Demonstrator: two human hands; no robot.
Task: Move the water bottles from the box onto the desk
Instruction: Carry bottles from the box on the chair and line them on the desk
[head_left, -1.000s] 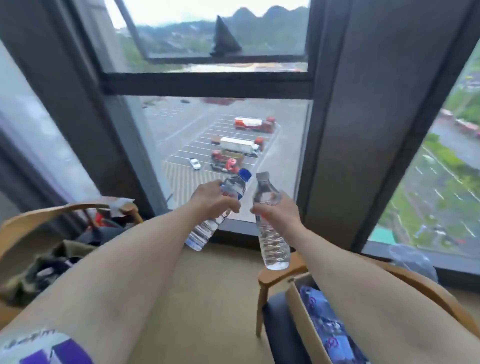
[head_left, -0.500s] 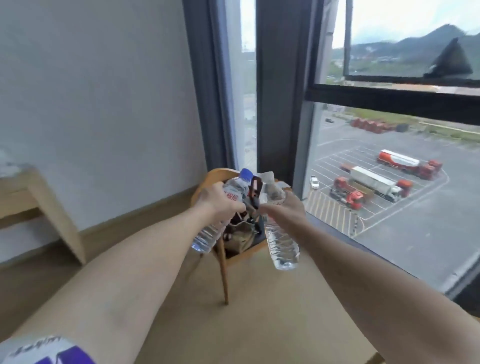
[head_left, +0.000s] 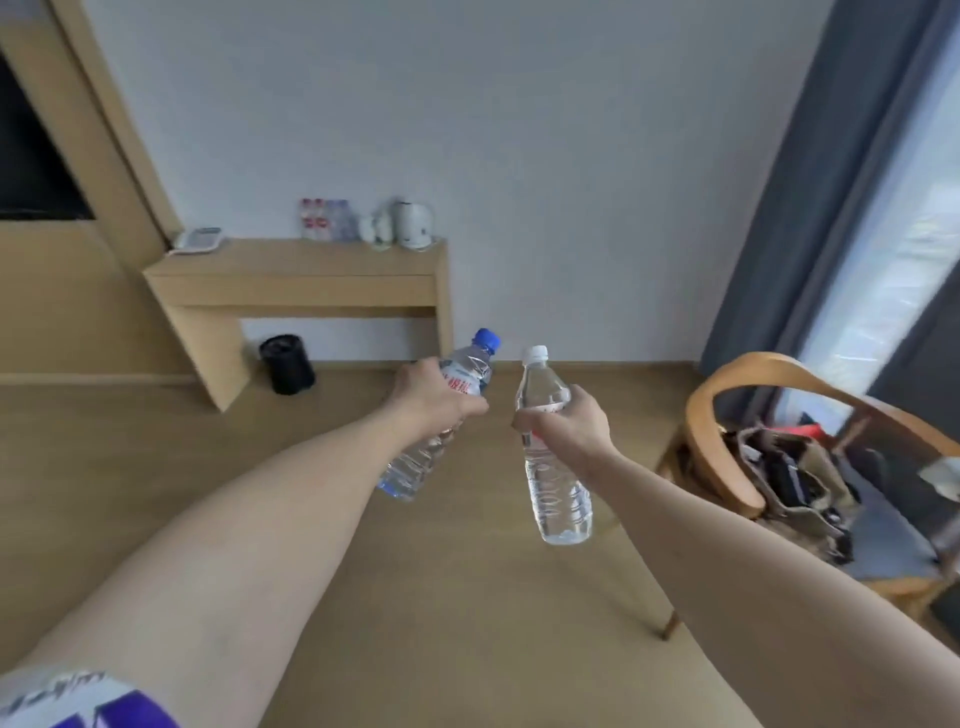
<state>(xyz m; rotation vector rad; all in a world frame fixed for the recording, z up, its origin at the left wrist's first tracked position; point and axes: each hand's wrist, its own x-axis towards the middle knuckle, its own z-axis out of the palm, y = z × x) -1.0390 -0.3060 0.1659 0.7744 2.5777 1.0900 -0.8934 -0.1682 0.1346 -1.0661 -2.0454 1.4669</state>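
Note:
My left hand (head_left: 434, 397) grips a clear water bottle with a blue cap (head_left: 415, 465), tilted to the right. My right hand (head_left: 569, 423) grips a clear water bottle with a white cap (head_left: 556, 488), held nearly upright. Both bottles hang in the air over the floor, close side by side. The wooden desk (head_left: 291, 283) stands against the far wall, well ahead of my hands. Several small water bottles (head_left: 324, 219) stand on its top at the back. The box is out of view.
A white kettle (head_left: 413, 223) and cups stand on the desk's right end, a phone (head_left: 197, 240) on its left. A black bin (head_left: 287, 364) sits under the desk. A wooden chair (head_left: 753, 415) with bags stands at the right, by a grey curtain (head_left: 810, 182).
The view has swung left from the window to the wall with the desk. Both hands still hold their bottles out in front. The box has left the view.

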